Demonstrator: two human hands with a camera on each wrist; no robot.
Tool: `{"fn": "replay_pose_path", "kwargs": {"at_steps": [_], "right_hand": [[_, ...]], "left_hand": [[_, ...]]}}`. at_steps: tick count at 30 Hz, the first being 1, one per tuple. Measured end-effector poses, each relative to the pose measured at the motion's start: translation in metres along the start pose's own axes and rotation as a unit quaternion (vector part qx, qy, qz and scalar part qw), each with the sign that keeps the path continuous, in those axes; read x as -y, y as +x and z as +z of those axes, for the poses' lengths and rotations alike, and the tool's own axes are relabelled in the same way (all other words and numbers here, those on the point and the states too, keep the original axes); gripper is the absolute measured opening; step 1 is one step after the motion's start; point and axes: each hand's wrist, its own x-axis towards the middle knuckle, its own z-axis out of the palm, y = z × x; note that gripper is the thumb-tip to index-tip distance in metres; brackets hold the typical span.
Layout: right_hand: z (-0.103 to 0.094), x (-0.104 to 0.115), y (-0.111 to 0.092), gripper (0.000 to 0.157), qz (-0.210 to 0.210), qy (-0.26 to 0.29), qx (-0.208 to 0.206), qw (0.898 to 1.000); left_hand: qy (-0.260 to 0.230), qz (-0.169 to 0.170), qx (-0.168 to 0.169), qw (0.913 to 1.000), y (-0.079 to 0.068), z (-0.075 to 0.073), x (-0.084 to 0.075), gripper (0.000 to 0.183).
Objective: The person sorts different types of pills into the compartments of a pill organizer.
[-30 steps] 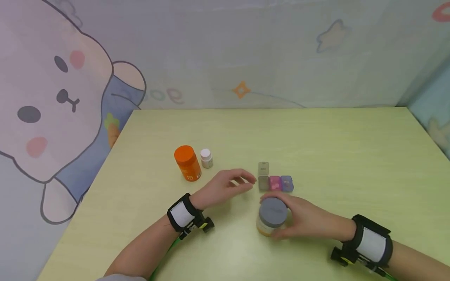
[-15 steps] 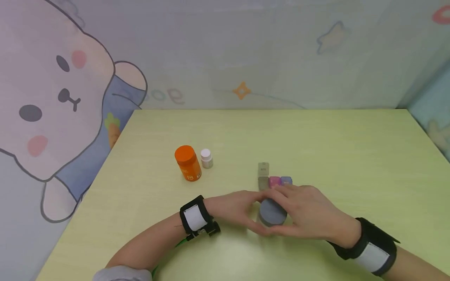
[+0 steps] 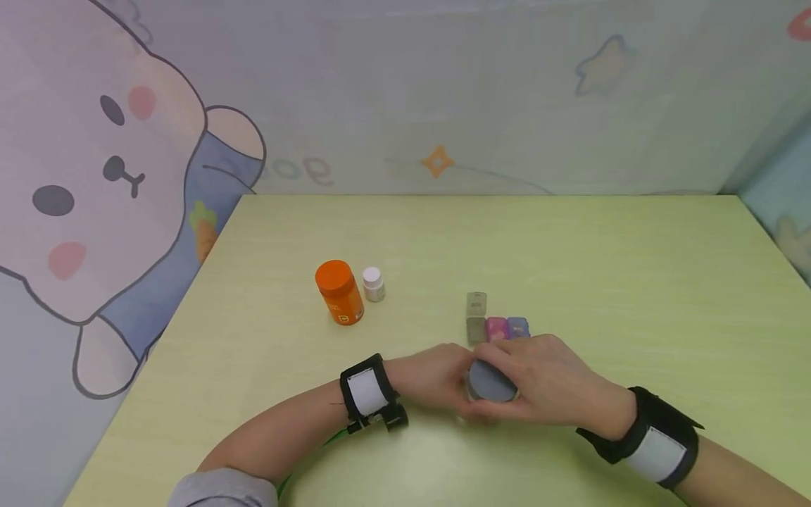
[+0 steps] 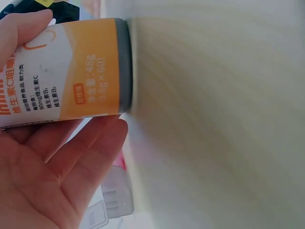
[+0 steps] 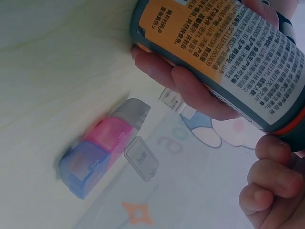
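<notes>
A vitamin bottle [image 4: 90,71] with a grey lid [image 3: 491,382] and an orange-and-white label stands upright at the front of the table. My left hand [image 3: 437,377] holds its body from the left, thumb on one side and fingers on the other. From the right, my right hand [image 3: 551,384] grips the lid, its curled fingers [image 5: 274,181] at the lid's edge in the right wrist view. Just behind the hands sits a small pill organizer [image 5: 109,136] with grey, pink and blue compartments. The grey compartment's lid [image 3: 476,304] is flipped back; the pink and blue ones are covered.
To the left and farther back stand an orange bottle [image 3: 340,293] and, beside it, a small white bottle [image 3: 374,285]. The pale yellow table [image 3: 602,267] ends at a patterned backdrop [image 3: 507,91]. Both wrists wear black straps with cameras.
My left hand has come down from beside the pill organizer to the bottle and closed round its body. My right hand has shifted from the bottle's side up onto the lid.
</notes>
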Motion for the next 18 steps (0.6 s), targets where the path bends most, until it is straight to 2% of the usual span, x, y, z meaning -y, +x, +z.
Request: {"fn": "replay_pose_path", "kwargs": {"at_steps": [4,9,12,15,18], "right_hand": [[0.000,-0.002,0.001,0.050,-0.017,0.011,0.000,1.000],[-0.002,-0.003,0.000,0.050,-0.029,0.021,0.024,0.999],[-0.004,-0.004,-0.003,0.055,-0.001,0.026,0.037,0.999],[-0.006,-0.009,-0.008,0.068,0.042,0.025,0.034,0.998],[-0.008,-0.015,-0.013,0.081,0.068,0.023,0.024,0.997]], "left_hand": [[-0.001,-0.002,0.002,1.0000,0.001,-0.002,-0.001,0.051],[-0.017,0.009,0.008,0.9998,-0.001,-0.004,-0.002,0.058],[-0.021,0.012,0.009,0.9997,-0.001,-0.004,-0.003,0.054],[-0.023,0.006,0.008,0.9997,-0.001,-0.004,-0.004,0.048],[-0.029,-0.005,0.008,0.9995,0.000,-0.004,-0.006,0.042]]}}
